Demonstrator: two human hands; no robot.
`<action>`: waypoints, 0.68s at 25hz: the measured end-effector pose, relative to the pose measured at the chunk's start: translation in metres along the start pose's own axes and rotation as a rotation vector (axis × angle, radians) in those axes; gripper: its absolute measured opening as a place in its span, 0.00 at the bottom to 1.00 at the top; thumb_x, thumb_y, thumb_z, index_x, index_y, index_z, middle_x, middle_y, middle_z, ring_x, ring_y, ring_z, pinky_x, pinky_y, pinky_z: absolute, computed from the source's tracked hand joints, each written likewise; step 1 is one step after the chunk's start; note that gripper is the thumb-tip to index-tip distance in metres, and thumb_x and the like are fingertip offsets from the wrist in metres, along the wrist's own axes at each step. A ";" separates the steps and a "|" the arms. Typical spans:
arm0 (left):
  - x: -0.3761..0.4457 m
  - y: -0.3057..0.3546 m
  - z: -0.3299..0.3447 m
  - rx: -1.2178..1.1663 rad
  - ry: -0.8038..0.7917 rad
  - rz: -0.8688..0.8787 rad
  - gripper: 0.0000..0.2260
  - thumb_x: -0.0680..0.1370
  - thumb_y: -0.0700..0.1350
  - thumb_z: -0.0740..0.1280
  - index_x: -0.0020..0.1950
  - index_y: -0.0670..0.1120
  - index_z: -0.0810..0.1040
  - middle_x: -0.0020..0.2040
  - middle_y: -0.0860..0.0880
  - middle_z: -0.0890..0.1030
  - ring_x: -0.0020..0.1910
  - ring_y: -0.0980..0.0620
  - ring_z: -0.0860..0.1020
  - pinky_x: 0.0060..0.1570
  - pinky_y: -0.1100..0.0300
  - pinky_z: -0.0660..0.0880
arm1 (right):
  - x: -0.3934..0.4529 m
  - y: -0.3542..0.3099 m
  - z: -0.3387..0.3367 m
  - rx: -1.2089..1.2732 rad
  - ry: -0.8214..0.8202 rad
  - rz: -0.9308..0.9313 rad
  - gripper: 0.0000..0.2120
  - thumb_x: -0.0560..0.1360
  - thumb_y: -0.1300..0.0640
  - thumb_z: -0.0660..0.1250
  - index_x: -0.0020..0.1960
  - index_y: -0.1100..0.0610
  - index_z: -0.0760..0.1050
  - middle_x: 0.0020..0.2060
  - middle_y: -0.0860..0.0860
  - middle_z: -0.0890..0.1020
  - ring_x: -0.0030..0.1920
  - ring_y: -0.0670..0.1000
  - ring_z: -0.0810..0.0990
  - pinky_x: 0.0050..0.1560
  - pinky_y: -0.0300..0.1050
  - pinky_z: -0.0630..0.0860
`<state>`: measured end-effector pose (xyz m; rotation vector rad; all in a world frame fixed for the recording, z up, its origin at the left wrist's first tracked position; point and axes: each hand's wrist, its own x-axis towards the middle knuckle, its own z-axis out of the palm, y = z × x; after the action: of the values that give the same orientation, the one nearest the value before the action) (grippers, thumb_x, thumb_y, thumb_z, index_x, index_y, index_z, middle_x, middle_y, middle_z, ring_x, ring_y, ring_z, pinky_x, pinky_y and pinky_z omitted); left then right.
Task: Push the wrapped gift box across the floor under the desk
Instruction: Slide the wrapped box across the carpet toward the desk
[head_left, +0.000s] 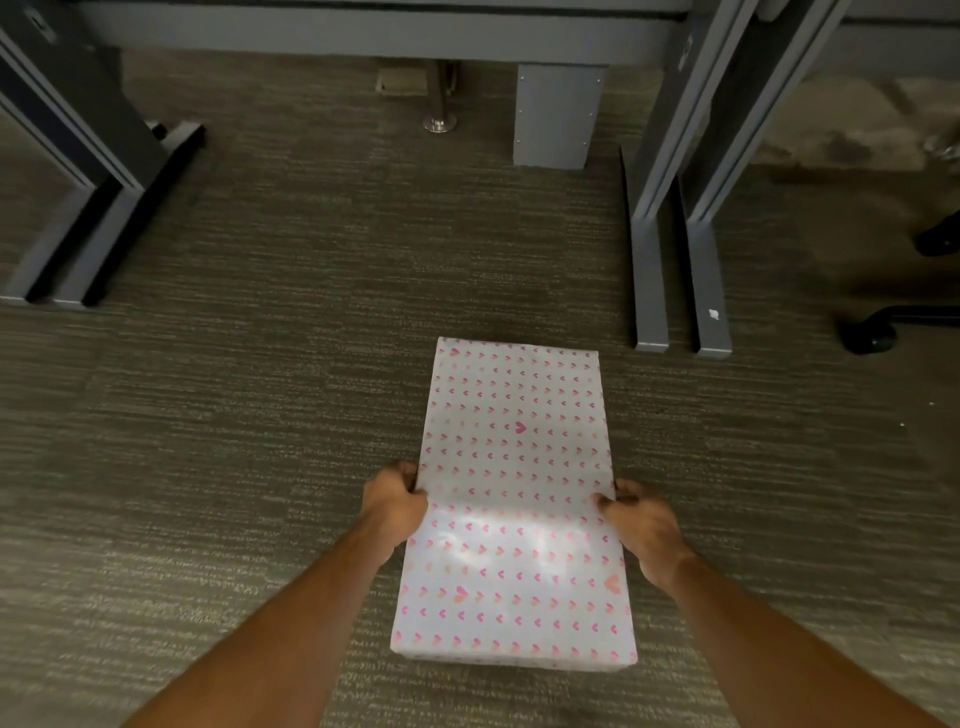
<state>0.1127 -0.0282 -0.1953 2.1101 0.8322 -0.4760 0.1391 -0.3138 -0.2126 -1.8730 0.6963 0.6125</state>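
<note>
A long flat gift box (514, 499) wrapped in white paper with small pink hearts lies on the carpet, its long side pointing toward the desk (363, 36) at the top of the view. My left hand (394, 501) grips the box's left edge about halfway along. My right hand (641, 525) grips the right edge opposite it. The box's far end sits just short of the desk's right leg foot (649, 291).
Grey desk legs with long feet stand at the left (88, 244) and right (709, 291). A grey panel block (556, 119) and a metal post foot (439, 123) sit far under the desk. A chair caster (867, 332) is at the right. Open carpet lies between the legs.
</note>
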 end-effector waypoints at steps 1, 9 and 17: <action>-0.001 0.006 -0.006 -0.014 0.006 0.007 0.07 0.77 0.40 0.66 0.55 0.47 0.78 0.49 0.47 0.81 0.47 0.47 0.78 0.49 0.56 0.79 | 0.001 -0.009 -0.002 -0.011 -0.007 -0.018 0.11 0.77 0.57 0.72 0.59 0.56 0.80 0.50 0.50 0.83 0.53 0.54 0.83 0.50 0.48 0.81; 0.027 0.046 -0.042 -0.043 -0.024 0.103 0.06 0.80 0.39 0.63 0.48 0.51 0.75 0.44 0.53 0.77 0.47 0.51 0.79 0.42 0.61 0.77 | 0.008 -0.078 -0.001 0.003 0.029 -0.057 0.07 0.78 0.53 0.71 0.45 0.44 0.74 0.42 0.44 0.79 0.40 0.44 0.78 0.33 0.39 0.72; 0.070 0.080 -0.058 -0.122 -0.133 0.252 0.08 0.79 0.40 0.63 0.43 0.51 0.75 0.44 0.52 0.79 0.44 0.53 0.79 0.36 0.63 0.73 | 0.028 -0.118 -0.012 0.011 -0.028 -0.193 0.10 0.80 0.57 0.68 0.60 0.57 0.79 0.56 0.55 0.83 0.57 0.60 0.83 0.50 0.51 0.80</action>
<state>0.2212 0.0082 -0.1566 2.0111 0.4990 -0.4149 0.2429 -0.2912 -0.1522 -1.8914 0.4930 0.5084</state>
